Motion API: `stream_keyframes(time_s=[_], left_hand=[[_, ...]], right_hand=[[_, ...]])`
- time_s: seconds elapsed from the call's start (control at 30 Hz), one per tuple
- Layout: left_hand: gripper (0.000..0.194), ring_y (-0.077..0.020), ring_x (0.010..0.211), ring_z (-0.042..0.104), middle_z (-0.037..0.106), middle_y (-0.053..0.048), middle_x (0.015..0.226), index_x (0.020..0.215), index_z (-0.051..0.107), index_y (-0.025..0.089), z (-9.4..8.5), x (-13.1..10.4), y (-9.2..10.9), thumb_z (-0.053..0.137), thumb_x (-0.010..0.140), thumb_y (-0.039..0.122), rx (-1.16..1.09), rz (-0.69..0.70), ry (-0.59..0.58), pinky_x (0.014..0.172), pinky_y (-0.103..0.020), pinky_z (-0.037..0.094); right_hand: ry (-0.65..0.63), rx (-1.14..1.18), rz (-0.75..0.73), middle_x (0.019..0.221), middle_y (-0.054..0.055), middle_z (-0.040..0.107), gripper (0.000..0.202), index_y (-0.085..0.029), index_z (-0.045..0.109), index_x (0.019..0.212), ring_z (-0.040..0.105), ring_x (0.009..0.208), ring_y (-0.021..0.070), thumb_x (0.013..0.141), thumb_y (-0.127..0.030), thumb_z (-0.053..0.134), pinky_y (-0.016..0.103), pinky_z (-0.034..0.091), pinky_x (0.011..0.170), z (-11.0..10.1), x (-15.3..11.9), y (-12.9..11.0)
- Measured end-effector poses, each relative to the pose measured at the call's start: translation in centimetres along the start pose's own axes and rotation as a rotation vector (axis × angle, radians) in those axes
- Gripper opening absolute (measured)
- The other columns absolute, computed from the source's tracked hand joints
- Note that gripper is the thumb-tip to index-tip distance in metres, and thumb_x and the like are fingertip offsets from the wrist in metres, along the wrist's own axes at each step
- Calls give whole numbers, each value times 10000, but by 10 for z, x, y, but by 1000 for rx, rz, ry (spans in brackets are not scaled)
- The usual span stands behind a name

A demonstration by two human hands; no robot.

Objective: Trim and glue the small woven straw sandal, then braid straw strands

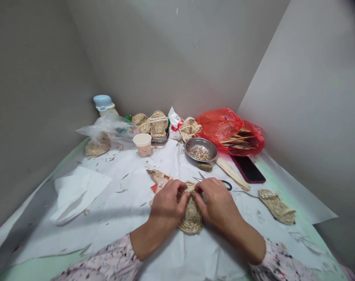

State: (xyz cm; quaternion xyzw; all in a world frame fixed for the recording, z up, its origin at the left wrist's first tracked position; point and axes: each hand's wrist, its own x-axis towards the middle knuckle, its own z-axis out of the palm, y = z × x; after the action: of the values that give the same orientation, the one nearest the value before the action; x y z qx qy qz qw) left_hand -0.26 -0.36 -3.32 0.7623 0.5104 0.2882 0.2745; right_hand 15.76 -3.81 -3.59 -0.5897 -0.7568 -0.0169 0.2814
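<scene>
L hand point(168, 201) & R hand point(220, 199) hold the woven straw piece point(192, 220) from opposite sides, prob. so it can't twist while the fingertips work its upper part; fingers on both nearly closed, pinching it, exact grip partly hidden. It's low-centre, wide end toward the person, over white paper point(121, 234), which prob. keeps scraps off the table point(48, 263). Scissors point(227, 185) lie just beyond R hand & the glue gun point(158, 179) beside L hand, prob. for quick reach. Metal bowl point(189, 154) prob. keeps its short clippings point(200, 153) together. Count: 2 hands, 1 held piece, 1 similar flat piece point(277, 207) off to the R, 1 scissors, 1 glue gun, 1 bowl, 1 thread spool point(205, 167), 1 paper cup point(142, 146), 1 phone point(249, 169), 1 red bag point(218, 121); woven items at back point(159, 125) overlap, can't tell no.; clippings too many to count.
</scene>
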Motion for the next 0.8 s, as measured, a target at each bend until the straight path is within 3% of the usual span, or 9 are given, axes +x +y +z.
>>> stream_keyframes(time_s=[0.8], left_hand=[[92,-185,687,580,643,-41,755,775,561,194,3,0,7,580,780,283,-71,-77,49,620,-296,427]], right_hand=[[164,-74,-50,720,51,560,110,-193,515,735,484,732,216,836,-161,547,345,367,690,12,0,-2]])
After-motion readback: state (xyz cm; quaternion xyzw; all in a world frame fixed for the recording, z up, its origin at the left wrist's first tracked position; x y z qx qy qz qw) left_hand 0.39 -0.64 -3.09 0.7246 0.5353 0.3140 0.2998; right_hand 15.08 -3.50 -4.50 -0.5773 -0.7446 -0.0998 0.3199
